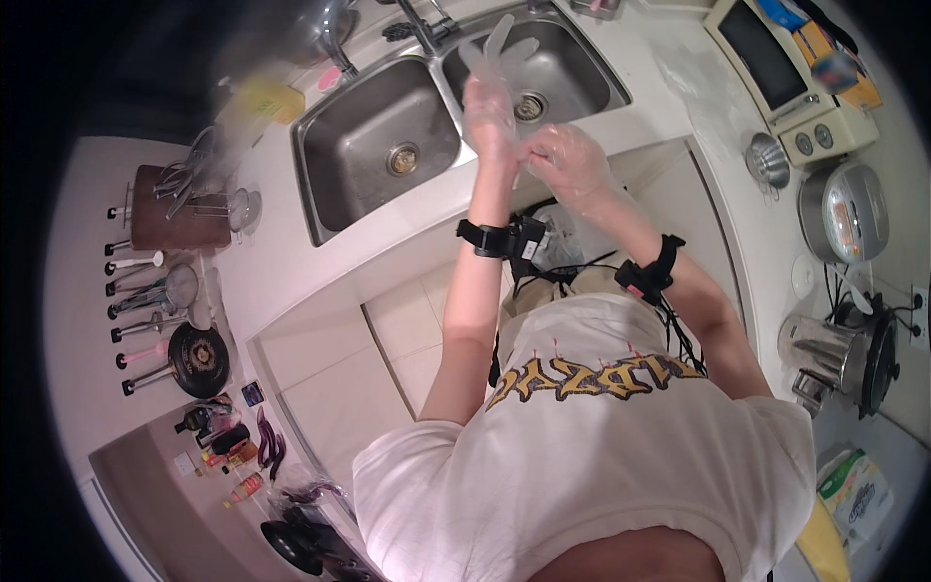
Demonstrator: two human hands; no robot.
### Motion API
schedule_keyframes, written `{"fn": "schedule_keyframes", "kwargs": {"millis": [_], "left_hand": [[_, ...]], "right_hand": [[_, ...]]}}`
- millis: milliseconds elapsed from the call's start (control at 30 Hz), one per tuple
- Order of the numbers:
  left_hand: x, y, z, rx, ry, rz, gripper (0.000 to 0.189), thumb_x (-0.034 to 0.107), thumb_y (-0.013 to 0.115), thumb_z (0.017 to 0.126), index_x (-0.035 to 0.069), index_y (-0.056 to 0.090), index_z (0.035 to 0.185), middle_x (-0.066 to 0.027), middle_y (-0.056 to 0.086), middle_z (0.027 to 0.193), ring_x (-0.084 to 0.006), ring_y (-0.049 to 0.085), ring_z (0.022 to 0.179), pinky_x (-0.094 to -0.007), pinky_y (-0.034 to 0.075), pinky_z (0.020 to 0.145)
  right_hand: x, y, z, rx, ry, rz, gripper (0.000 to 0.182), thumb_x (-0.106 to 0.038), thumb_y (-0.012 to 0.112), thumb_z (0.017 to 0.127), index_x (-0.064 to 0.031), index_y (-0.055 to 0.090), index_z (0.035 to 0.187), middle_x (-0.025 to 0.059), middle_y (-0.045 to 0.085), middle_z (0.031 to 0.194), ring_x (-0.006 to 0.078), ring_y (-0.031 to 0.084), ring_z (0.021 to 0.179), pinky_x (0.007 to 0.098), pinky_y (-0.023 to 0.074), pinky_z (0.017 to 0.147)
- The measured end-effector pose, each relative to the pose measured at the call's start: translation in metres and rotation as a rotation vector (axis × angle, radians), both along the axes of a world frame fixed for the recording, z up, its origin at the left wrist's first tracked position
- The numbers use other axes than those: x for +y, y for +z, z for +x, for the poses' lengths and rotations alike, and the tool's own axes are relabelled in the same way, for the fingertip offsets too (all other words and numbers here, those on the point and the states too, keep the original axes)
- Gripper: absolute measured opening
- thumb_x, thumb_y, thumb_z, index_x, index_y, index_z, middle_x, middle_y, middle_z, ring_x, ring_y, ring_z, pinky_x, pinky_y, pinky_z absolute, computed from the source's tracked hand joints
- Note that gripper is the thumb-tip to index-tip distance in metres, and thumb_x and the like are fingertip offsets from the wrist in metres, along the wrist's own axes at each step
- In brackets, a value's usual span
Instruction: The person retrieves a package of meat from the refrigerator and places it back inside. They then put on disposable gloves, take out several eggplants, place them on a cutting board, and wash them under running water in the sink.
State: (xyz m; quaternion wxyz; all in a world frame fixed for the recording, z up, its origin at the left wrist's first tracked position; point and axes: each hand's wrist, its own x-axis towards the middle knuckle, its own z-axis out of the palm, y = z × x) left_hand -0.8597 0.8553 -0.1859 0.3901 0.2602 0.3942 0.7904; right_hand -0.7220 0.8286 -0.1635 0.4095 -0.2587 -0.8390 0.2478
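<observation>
My left hand (pixel 489 116) points away from me over the divider between the two sink basins, inside a loose clear plastic glove. The glove's pale finger ends (pixel 502 42) spread apart above the right basin (pixel 567 62). Nothing is held in this hand. Close beside its wrist, my right hand (pixel 571 160), also in a clear plastic glove, pinches the cuff of the left glove (pixel 521 149) between thumb and fingers. Both forearms carry black straps with small devices. Below and left of the hands lies the left steel basin (pixel 371 138) with its drain.
A faucet (pixel 422 29) stands behind the basins. On the right counter are a microwave oven (pixel 771 65), a metal bowl (pixel 767 160), a rice cooker (pixel 847 211) and a steel pot (pixel 818 353). Utensils and a frying pan (pixel 198 359) hang at left, near several eggplants (pixel 270 444).
</observation>
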Motion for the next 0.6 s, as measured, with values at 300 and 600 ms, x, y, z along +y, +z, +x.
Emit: {"fn": "schedule_keyframes", "kwargs": {"millis": [300, 600], "left_hand": [[0.004, -0.051, -0.016, -0.085, -0.128, 0.141, 0.052, 0.052, 0.040, 0.094, 0.010, 0.050, 0.121, -0.0093, 0.049, 0.128, -0.0249, 0.044, 0.119, -0.0413, 0.033, 0.101], [-0.053, 0.009, -0.005, -0.192, -0.235, 0.132, 0.074, 0.064, 0.037, 0.089, 0.017, 0.022, 0.144, -0.0133, 0.018, 0.151, -0.0325, 0.022, 0.137, -0.0495, 0.023, 0.110]], "right_hand": [[-0.001, 0.002, -0.005, 0.022, 0.035, 0.100, 0.007, -0.007, 0.065, 0.073, -0.0066, 0.062, 0.080, 0.0073, 0.061, 0.077, 0.0260, 0.058, 0.074, 0.0350, 0.0469, 0.066], [-0.010, 0.001, -0.005, 0.074, 0.048, -0.282, 0.012, -0.015, 0.064, 0.075, -0.0050, 0.065, 0.082, 0.0080, 0.060, 0.078, 0.0249, 0.059, 0.074, 0.0345, 0.0463, 0.066]]}}
